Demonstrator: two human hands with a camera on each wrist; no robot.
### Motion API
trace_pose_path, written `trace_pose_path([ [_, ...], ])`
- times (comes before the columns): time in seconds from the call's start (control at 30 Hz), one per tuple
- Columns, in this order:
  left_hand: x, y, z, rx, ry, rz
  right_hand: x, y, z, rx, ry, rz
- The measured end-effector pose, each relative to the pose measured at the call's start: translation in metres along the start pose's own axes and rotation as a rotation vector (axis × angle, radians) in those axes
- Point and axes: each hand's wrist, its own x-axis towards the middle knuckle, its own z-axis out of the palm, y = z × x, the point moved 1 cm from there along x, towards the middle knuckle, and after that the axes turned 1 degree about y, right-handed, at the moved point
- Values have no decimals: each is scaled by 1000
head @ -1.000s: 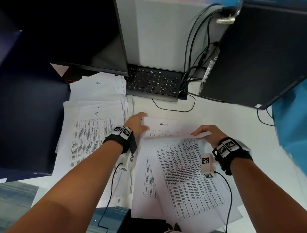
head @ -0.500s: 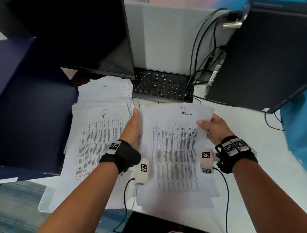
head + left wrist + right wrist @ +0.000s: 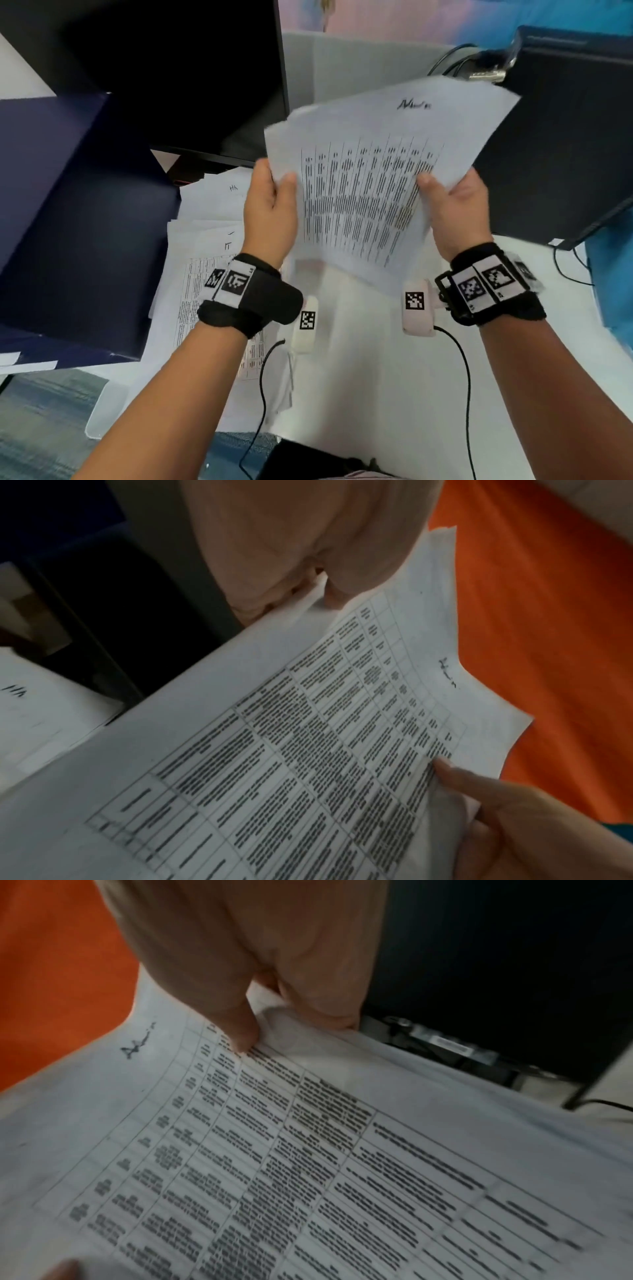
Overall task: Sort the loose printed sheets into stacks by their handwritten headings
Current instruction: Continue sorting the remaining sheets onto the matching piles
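White worktop [image 3: 513, 342] under dark monitors. Both hands lift a bundle of white printed table sheets headed "Admin" [image 3: 370, 192]: left hand [image 3: 270, 212] and right hand [image 3: 455, 212] pinch its side edges. Far left, two headed paper stacks [image 3: 205, 240] already lie sorted; this bundle isn't yet placed.

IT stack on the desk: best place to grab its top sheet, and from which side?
Judging by its pose, the right edge: the IT stack lies flat with that edge facing open desk. A dark box crowds its left. Come from the right and slide fingers under.
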Motion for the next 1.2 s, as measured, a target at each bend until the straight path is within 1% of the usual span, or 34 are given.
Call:
trace_pose_path([
  [0.03, 0, 6, -1, -10, 8, 58, -2, -7, 2, 28, -4, -55],
  [0.07, -1, 11, -1, -21, 19, 88, -4, -10, 4, 40, -16, -100],
  [0.13, -4, 5, -3, -20, 33, 62, -7, -9, 6, -2, -51, -133],
  [0.2, -7, -11, -3, -31, 29, -30, -8, 5, 6, -39, -64, -75],
  [0.27, -8, -28, -4, -64, 7, -131, -8, 21, 4, -21, -54, -2],
  [0.37, -8, -38, 0, -111, -22, -242, -6, 33, 6, 26, -22, 86],
  [0.43, -7, -40, 5, -167, -60, -275, -4, 35, 11, 47, -35, 123],
  [0.5, -4, -38, 13, -199, -81, -273, -2, 35, 16, 47, -39, 119],
  [0.6, -2, -37, 21, -105, -13, -271, -2, 35, 22, 52, -30, 132],
  [0.7, 0, -33, 21, -37, 42, -277, 2, 47, 22, -12, -42, 162],
  [0.83, 8, -27, 8, -30, 81, -278, 5, 56, 18, -156, -37, 104],
  [0.87, 9, -27, 4, -14, 70, -283, 6, 56, 18, -170, -33, 108],
  [0.93, 10, -33, -6, 84, 22, -314, 9, 65, 20, -194, -57, 161],
  [1.0, 6, -47, -17, 201, -36, -390, 7, 80, 21, -237, -121, 237],
  [1.07, -5, -67, -28, 278, -84, -476, 1, 96, 24, -332, -178, 292],
  [1.13, -17, -87, -40, 337, -81, -538, -5, 111, 26, -436, -202, 361],
  [1.2, -25, -109, -52, 485, -86, -553, -11, 129, 24, -507, -236, 435],
])
